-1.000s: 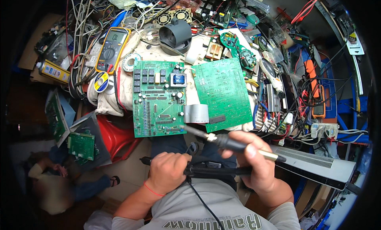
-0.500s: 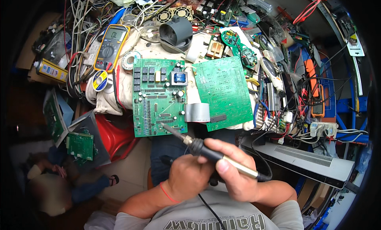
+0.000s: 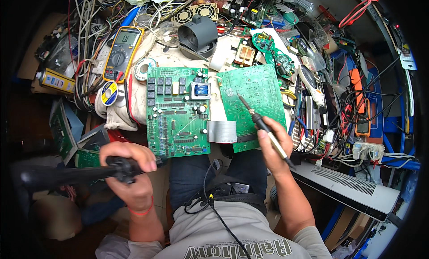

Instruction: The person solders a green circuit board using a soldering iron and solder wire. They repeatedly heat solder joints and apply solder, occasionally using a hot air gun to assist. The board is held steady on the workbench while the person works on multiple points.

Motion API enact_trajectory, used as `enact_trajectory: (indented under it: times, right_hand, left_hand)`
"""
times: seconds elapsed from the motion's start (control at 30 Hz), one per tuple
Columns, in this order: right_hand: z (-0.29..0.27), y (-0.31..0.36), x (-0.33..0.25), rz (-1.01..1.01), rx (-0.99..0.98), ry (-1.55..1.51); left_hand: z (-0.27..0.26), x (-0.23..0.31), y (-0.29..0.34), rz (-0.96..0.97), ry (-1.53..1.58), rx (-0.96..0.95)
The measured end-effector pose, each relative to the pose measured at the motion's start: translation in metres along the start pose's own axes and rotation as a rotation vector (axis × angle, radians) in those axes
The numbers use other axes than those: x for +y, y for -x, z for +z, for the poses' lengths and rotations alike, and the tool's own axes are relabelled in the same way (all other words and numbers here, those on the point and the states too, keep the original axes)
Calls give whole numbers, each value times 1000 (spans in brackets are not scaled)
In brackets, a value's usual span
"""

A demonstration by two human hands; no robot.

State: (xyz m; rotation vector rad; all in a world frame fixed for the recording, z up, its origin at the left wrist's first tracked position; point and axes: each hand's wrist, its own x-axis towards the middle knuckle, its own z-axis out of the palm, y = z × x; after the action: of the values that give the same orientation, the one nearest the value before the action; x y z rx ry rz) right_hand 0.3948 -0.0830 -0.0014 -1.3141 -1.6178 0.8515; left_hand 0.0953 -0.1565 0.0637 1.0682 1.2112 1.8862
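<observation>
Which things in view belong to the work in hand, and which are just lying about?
Apparently in use:
- iron, in the right hand, tip over the right board
- black tool, in the left hand
- left board
- ribbon cable

Apparently lying about:
- multimeter
- fans
- grey cylinder
- vented case

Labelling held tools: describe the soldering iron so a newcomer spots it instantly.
Find the right-hand green board of the large pair at centre. The soldering iron slants over it, held in the right grip. Unlike the bulkier black tool in the left grip, it's slim, with a pointed metal tip and pale gold rear sleeve.
</observation>
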Motion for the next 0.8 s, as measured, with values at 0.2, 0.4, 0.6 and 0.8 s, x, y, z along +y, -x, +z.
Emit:
enact_trajectory:
  times: [0.2, 0.4, 0.6, 0.8]
  right_hand:
    - [6, -4, 10, -203, -23, 160]
    - [7, -5, 8, -211, -36, 180]
    - [7, -7, 8, -233, -46, 188]
    - [8, -7, 9, -239, -40, 186]
  left_hand:
    - [22, 8, -39, 80, 428, 88]
    - [59, -16, -68, 82, 577, 62]
    - [87, -46, -77, 91, 553, 55]
    - [99, -71, -81, 121, 535, 27]
